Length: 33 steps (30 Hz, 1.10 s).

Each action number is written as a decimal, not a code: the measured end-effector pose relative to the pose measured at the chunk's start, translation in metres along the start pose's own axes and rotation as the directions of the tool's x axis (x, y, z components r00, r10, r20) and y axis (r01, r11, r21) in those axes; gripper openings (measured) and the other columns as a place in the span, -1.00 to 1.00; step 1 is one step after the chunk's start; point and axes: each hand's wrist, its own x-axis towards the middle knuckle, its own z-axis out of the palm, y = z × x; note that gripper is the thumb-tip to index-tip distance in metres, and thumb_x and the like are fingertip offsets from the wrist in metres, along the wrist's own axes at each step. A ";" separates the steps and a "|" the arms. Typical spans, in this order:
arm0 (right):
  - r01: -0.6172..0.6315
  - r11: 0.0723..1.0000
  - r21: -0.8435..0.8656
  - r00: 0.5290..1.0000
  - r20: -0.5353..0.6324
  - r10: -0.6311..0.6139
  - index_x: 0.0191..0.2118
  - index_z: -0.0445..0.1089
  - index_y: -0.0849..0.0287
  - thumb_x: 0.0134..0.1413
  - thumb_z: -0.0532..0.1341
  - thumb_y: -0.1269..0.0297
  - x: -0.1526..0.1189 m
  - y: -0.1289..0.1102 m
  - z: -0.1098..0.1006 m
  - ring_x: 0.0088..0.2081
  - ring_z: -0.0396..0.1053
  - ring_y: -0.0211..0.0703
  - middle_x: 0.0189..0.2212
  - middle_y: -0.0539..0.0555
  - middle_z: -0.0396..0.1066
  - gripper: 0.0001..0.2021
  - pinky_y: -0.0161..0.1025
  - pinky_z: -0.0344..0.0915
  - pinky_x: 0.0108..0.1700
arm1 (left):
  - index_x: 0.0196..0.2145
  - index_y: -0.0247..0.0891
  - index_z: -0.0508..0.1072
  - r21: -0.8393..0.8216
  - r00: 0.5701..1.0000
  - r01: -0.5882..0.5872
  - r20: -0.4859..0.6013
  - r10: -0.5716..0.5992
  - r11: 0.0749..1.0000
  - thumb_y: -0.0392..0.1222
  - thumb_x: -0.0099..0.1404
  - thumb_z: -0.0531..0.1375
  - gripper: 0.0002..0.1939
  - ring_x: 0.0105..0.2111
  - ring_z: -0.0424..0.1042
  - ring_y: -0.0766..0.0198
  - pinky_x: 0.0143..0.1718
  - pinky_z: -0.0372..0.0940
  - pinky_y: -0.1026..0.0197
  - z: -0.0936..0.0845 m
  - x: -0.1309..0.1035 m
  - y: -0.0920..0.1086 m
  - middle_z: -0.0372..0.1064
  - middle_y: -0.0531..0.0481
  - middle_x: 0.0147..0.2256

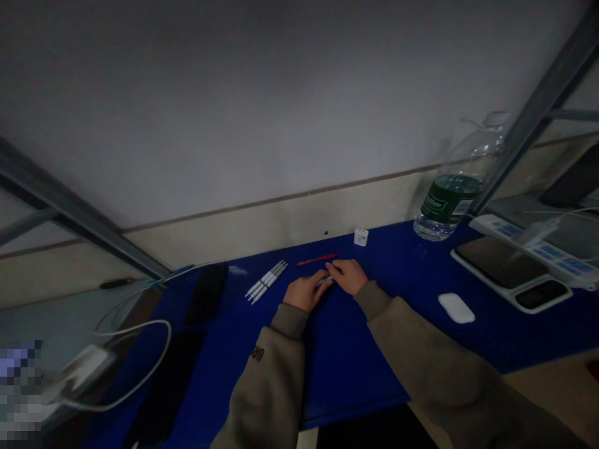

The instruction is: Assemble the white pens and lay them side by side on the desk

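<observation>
Premises appear to be an office or desk workstation: blue-covered desk (337, 362) against a plain wall, computer mouse (456, 307), power strip (538, 246) at right, charging cables (140, 349) lower left, metal shelving struts (538, 106).

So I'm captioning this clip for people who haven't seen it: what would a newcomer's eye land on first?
The two hands, left hand and right hand, meeting mid-table over a small pale pen-like thing on the bright blue table. Just left of them lie white pens in a row, with a red pen behind. At the far right stands a clear water bottle with a green label.
</observation>
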 end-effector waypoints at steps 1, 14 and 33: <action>-0.011 1.000 -0.025 1.000 -0.005 0.011 -0.67 0.27 0.17 0.18 0.00 0.09 0.000 0.001 0.000 -0.61 0.13 -0.28 -0.70 0.02 0.27 -0.55 -0.26 -0.09 -0.49 | 0.01 0.04 0.30 0.011 1.000 0.003 0.006 -0.003 1.000 0.14 0.35 -0.14 -0.60 -0.31 0.47 0.23 -0.34 0.23 0.29 0.001 0.000 0.001 0.48 0.04 -0.28; -0.093 0.835 0.543 0.995 0.081 0.058 -0.43 0.36 0.18 0.10 0.07 -0.05 0.002 -0.007 -0.001 -0.55 0.22 -0.28 -0.63 -0.04 0.26 -0.62 -0.32 0.14 -0.47 | -0.08 -0.19 0.27 0.029 0.987 0.148 -0.073 -0.146 0.989 0.04 0.40 -0.22 -0.60 -0.33 0.48 0.17 -0.43 0.21 0.29 0.006 0.004 -0.005 0.45 -0.05 -0.37; -0.148 0.960 0.238 0.986 -0.038 0.161 -0.56 0.31 0.16 0.05 0.10 0.12 0.002 0.005 0.006 -0.56 0.22 -0.25 -0.65 -0.03 0.29 -0.71 -0.31 0.07 -0.48 | -0.16 -0.18 0.41 0.008 0.983 0.017 -0.181 -0.015 1.000 0.00 0.35 -0.03 -0.69 -0.14 0.31 0.24 -0.16 0.24 0.24 0.009 0.005 -0.018 0.35 -0.06 -0.21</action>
